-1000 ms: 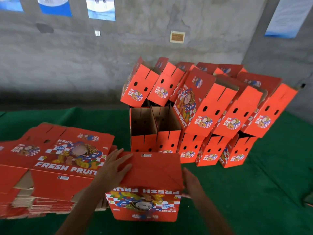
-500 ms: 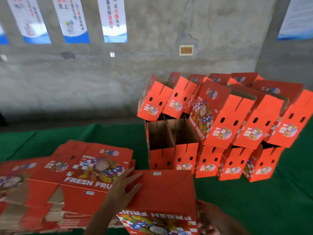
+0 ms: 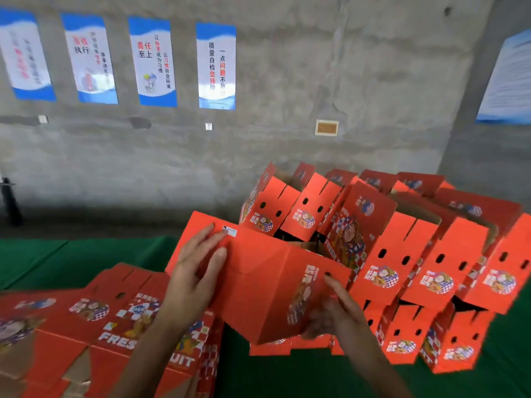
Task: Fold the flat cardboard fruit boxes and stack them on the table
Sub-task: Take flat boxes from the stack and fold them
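Progress: many folded boxes [image 3: 402, 254] stacked beyond our grip; flat stack [image 3: 94, 334] left of it remained | Box in hand [image 3: 258, 282] raised off the table [image 3: 43, 262] | left hand [image 3: 195, 271] pressed flat on top; right hand [image 3: 336, 311] blurred, grasp unclear.

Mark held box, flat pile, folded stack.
held box [image 3: 258, 282], head view, bare red top panel.
flat pile [image 3: 94, 320], head view, printed top sheet.
folded stack [image 3: 396, 254], head view, front panel of an upper box.
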Available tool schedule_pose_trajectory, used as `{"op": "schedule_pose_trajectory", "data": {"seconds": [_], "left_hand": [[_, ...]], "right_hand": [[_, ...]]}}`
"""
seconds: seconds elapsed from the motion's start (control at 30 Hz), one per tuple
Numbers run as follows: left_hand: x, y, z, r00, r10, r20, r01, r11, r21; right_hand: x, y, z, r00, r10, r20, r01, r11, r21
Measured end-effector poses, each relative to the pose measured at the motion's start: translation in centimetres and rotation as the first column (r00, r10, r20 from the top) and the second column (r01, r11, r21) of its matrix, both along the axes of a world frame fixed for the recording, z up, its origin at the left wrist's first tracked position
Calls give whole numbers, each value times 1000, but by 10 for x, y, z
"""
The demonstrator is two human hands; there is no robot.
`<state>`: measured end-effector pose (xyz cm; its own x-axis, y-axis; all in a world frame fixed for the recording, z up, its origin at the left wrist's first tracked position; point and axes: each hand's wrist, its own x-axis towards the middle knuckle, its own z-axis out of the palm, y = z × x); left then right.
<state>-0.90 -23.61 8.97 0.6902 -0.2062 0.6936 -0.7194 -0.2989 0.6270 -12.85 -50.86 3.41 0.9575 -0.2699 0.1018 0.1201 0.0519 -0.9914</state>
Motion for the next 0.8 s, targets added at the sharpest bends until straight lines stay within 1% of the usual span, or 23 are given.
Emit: {"op": "schedule_pose_trajectory", "data": {"seconds": [0.07,0.13,0.23,0.3,0.33,0.37,0.4,0.43,0.47,0.5,0.53,0.57,0.6,0.63,0.67,0.7,0.73,0.77,0.8], "left_hand": [[-8,-19,3,998,-48,-42,44,995,-87],[-12,-30,9,998,-41,-53,35,993,-109],[-12,-28,24,997,-67,-32,60,981,-187],[-7,-22,30,996,-89,-9,84,963,-256],[-2,-17,30,992,-120,-35,103,945,-312],[3,-15,30,981,-176,-86,129,910,-394],[8,-16,33,956,-257,-143,156,856,-493],[16,-15,34,928,-328,-178,171,797,-579],[23,-25,40,902,-373,-218,172,773,-611],[31,-33,42,883,-392,-259,188,799,-571],[37,-44,46,853,-421,-308,251,849,-465],[42,-56,47,798,-463,-387,335,873,-353],[49,-65,42,763,-487,-426,405,873,-272],[58,-70,35,728,-525,-441,419,850,-320],[66,-74,27,667,-594,-451,388,793,-471],[71,-78,18,620,-646,-445,367,740,-563],[76,-86,11,597,-680,-427,366,704,-608],[79,-94,1,584,-691,-427,377,696,-611],[80,-114,-1,579,-682,-447,369,708,-602]], "right_hand": [[4,9,18,998,-24,50,25,999,-22],[7,11,30,998,-25,62,26,999,-20],[5,12,46,998,1,62,-2,1000,14],[5,14,57,996,18,91,-21,999,29],[6,16,61,993,34,115,-33,999,-6],[8,16,65,990,44,137,-34,997,-76],[9,15,70,987,44,154,-18,985,-170],[13,12,74,985,34,170,15,960,-278],[16,9,78,981,22,192,53,923,-380],[21,4,81,976,15,219,89,885,-458],[25,-1,84,971,4,240,123,851,-511],[30,-6,86,967,-12,254,155,821,-549],[34,-10,86,966,-32,258,183,788,-587],[39,-13,85,962,-60,266,220,747,-628],[43,-14,83,952,-92,293,273,687,-673],[48,-15,81,937,-116,329,328,614,-718],[52,-16,78,925,-132,357,369,543,-754],[55,-17,74,917,-151,370,395,485,-780],[59,-19,70,910,-176,377,415,442,-795]]}}
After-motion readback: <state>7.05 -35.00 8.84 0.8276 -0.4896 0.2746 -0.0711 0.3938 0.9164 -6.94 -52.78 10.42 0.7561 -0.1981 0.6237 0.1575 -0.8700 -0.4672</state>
